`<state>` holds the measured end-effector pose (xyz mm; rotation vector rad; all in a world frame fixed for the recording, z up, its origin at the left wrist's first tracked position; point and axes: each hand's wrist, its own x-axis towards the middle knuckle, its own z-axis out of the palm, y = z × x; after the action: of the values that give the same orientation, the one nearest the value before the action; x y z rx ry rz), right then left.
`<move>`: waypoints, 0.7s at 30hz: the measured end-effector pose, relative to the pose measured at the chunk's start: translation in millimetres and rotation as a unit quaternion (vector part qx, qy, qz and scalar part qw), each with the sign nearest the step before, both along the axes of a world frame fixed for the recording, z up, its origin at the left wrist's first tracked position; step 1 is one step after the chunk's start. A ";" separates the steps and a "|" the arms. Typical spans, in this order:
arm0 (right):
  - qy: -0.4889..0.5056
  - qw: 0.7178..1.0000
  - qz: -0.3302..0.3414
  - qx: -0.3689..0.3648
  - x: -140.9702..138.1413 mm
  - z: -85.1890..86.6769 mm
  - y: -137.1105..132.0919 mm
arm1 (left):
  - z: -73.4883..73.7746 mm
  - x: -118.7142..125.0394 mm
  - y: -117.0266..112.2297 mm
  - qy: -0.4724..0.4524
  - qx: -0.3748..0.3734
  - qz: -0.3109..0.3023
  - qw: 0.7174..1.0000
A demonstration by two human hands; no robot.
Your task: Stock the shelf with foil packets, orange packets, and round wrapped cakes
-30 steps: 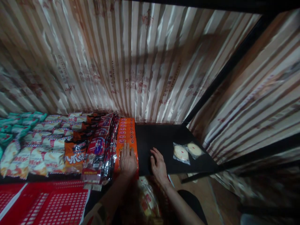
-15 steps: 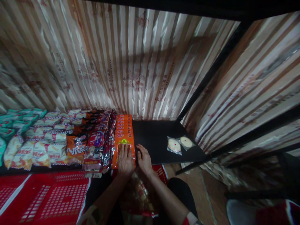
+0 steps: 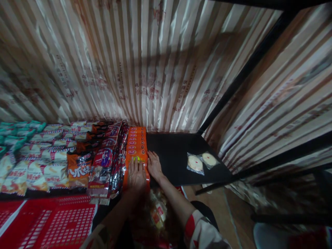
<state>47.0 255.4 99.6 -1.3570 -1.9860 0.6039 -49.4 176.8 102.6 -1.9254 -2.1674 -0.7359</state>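
My left hand (image 3: 137, 175) lies flat, fingers stretched forward, on the front of a column of overlapping orange snack packets (image 3: 137, 142). Along the right edge of the same column rests my right hand (image 3: 155, 165), fingers extended and touching the packets' side. Neither hand is wrapped around anything. Just left of the orange column stand dark red packets (image 3: 101, 169), then orange-and-black bags (image 3: 77, 169). Below my forearms, between my legs, is a red container with clear-wrapped food packs (image 3: 158, 211), partly hidden by my arms.
Rows of white bags (image 3: 55, 173) and green bags (image 3: 15, 141) fill the left of the black table (image 3: 171, 148). Two clear-wrapped round pale pieces (image 3: 195, 163) lie at its right end. A red crate (image 3: 64, 218) stands lower left. Striped sheeting (image 3: 155, 62) hangs behind, with a dark frame bar (image 3: 241, 72) rightward.
My right hand has moved forward and left against the orange packets' edge. My left hand has shifted slightly forward on them. The view has moved a little.
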 end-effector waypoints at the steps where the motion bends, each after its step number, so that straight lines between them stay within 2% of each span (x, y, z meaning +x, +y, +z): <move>1: 0.002 1.000 0.002 -0.002 -0.8 -0.2 1.9 | 1.1 -1.2 3.3 0.001 -0.002 0.000 1.000; 6: -0.003 1.000 0.009 -0.012 -3.1 -3.7 7.3 | 1.7 -6.3 16.5 0.000 -0.014 0.009 1.000; 13: -0.001 1.000 0.011 -0.023 -3.2 -3.5 8.4 | -1.5 -4.8 19.5 0.010 -0.024 0.007 1.000; 21: 0.042 0.994 -0.021 -0.095 -9.7 4.0 24.6 | 0.3 -5.3 16.9 0.032 -0.021 -0.004 0.999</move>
<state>37.3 280.1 103.6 -1.4560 -1.8661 0.8350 -54.8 193.7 102.8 -1.9495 -2.1558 -0.6264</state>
